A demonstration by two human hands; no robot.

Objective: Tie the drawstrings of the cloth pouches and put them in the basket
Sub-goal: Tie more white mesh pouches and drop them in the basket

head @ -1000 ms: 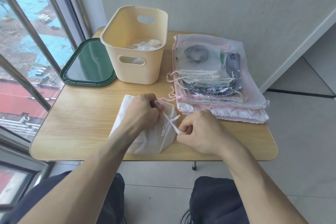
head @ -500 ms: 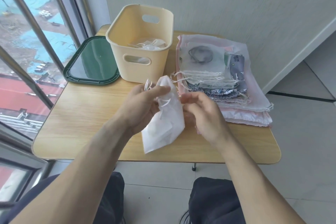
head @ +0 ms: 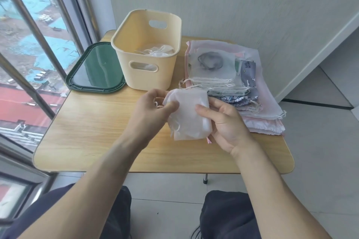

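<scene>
A white cloth pouch (head: 187, 114) is held folded above the wooden table (head: 87, 132), between both hands. My left hand (head: 153, 110) grips its gathered left edge, thumb pressed on the cloth. My right hand (head: 225, 122) holds the pouch's right side, thumb on the front and fingers behind. A short white drawstring hangs at the pouch's lower left. The cream plastic basket (head: 147, 54) stands just beyond the hands and holds white pouches inside. A stack of flat pouches (head: 223, 75), white, pink and grey-blue, lies to the right of the basket.
A dark green lid (head: 95, 70) lies flat at the table's left rear, beside the basket. A window with metal bars runs along the left. A wall stands behind the table. My knees are below the table's front edge.
Both hands lifted the white pouch from the table and folded it into a compact bundle. It now sits higher and nearer the basket than one second ago.
</scene>
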